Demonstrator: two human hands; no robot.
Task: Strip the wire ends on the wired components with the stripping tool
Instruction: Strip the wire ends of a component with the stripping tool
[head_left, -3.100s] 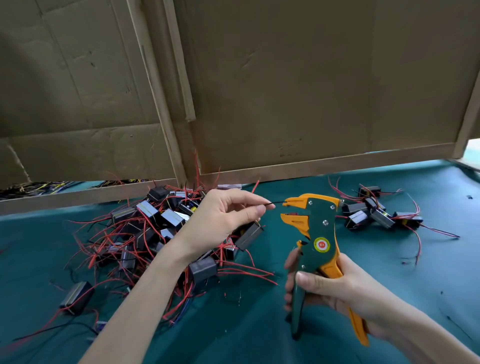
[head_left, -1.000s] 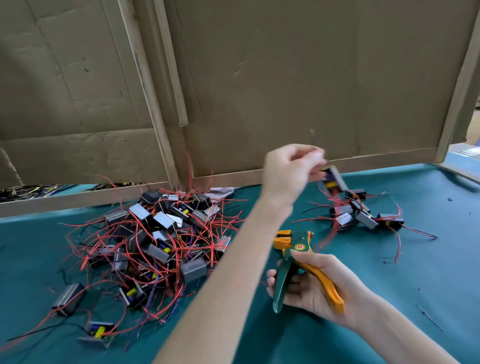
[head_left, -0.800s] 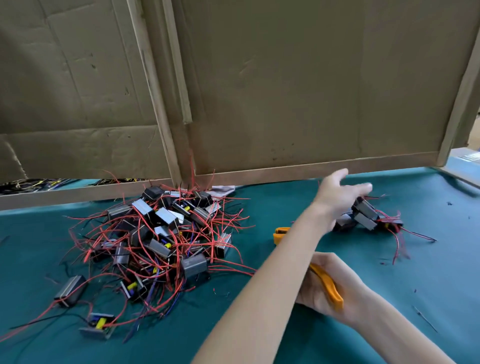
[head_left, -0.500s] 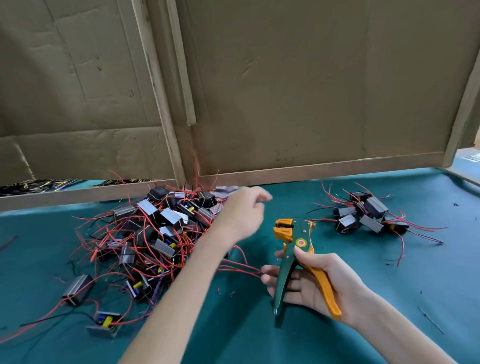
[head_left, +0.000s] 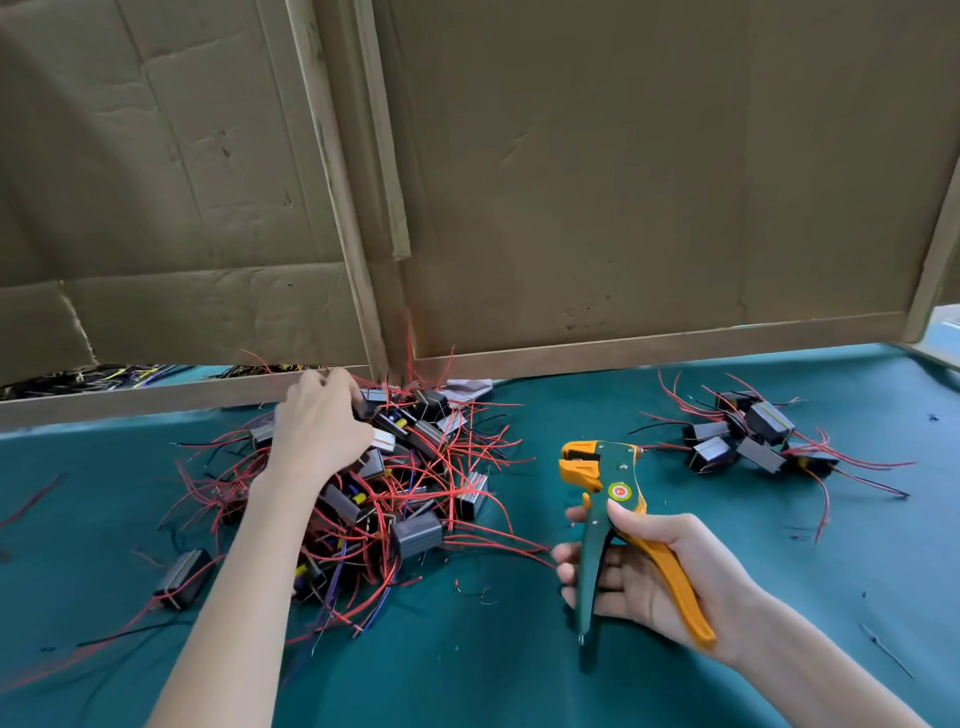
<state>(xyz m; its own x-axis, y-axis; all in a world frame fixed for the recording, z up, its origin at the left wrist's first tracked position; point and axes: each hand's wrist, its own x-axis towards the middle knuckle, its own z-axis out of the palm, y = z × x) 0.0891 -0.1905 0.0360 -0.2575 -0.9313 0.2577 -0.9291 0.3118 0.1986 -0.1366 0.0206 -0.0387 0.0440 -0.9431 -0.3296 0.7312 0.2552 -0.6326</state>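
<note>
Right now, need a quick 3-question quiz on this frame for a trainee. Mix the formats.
1. True or false: the right hand grips the stripping tool by its handles.
2. Fill in: the small pile of wired components lies on the tool's ____ side.
3. The left hand is on: A) the large pile of wired components; B) the small pile; C) the tool.

Key: 1 true; 2 right; 3 A.
</note>
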